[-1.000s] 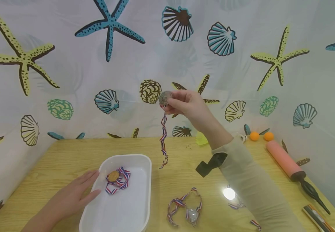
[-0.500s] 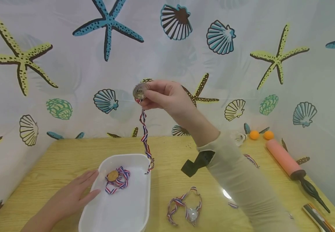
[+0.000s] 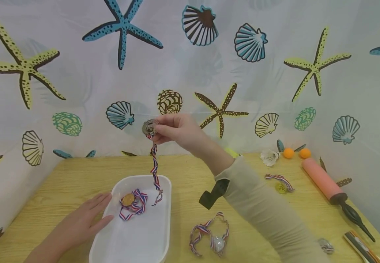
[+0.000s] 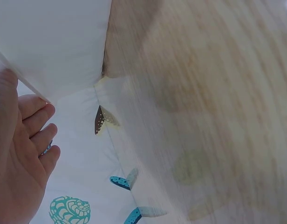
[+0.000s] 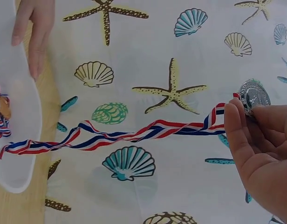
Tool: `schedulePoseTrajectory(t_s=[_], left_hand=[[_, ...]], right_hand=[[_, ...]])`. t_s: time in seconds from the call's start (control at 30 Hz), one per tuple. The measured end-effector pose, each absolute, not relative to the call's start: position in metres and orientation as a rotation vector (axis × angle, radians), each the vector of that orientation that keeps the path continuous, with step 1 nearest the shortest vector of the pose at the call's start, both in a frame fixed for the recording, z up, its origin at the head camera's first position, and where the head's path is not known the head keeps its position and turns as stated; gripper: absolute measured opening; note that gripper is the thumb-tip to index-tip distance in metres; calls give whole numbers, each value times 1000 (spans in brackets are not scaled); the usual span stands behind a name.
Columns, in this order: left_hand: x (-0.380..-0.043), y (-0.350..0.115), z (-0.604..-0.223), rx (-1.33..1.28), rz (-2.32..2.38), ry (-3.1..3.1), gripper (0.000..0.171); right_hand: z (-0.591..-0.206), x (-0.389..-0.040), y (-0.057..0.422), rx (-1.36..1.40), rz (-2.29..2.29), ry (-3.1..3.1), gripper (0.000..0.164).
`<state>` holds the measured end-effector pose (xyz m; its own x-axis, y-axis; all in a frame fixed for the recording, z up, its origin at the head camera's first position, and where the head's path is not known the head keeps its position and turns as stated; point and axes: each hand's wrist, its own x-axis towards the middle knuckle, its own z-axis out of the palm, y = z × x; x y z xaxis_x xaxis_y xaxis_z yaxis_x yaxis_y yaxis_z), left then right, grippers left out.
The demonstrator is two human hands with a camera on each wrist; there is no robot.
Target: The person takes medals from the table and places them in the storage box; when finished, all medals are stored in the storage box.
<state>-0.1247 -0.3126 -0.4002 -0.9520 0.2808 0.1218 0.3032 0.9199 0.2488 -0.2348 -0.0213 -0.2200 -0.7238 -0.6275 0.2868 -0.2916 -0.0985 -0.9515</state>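
Observation:
My right hand (image 3: pixel 180 133) pinches a silver medal (image 5: pixel 253 95) between thumb and fingers, high above the white plastic tub (image 3: pixel 169 226). Its twisted red, white and blue ribbon (image 5: pixel 148 133) hangs down, the lower end over the tub's far right part in the head view. Inside the tub lies a gold-coloured medal (image 3: pixel 128 199) with its striped ribbon bunched beside it. My left hand (image 3: pixel 78 223) rests against the tub's left rim, fingers mostly extended; in the left wrist view its fingertips (image 4: pixel 50 109) are right at the rim.
A medal with a clear or silver disc (image 3: pixel 218 243) lies right of the tub. Farther right are a gold medal (image 3: pixel 281 188), a shuttlecock (image 3: pixel 270 157), orange balls (image 3: pixel 288 153), a pink pump (image 3: pixel 321 179) and another silver medal (image 3: pixel 326 246). A shell-patterned cloth (image 3: pixel 259 91) stands behind.
My right hand has carried the silver medal leftward, then lowered it, bringing the ribbon's end over the tub. The gold medal at right has come into sight. My left hand stays put.

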Motion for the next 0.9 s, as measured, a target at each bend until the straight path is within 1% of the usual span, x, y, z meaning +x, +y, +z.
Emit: schedulePoseTrajectory(t_s=[0.13,0.37,0.67,0.9], left_hand=[[-125,-313,-401,-459,-407,-2991,67],[-125,-313,-401,-453,-411,-2993,67],[-125,-312,-402,-452,-394,-2982,65],[-124,-312,-402,-439,-394,-2996,66]], right_hand=[[-240,-242,-27,-974,-1837,1951,20],[-273,-245,-34,-902,-1693,2003,22],[-307,-247,-40,-930,-1512,2053,18],[-328,-249,-44,-883,-1282,2216,13]])
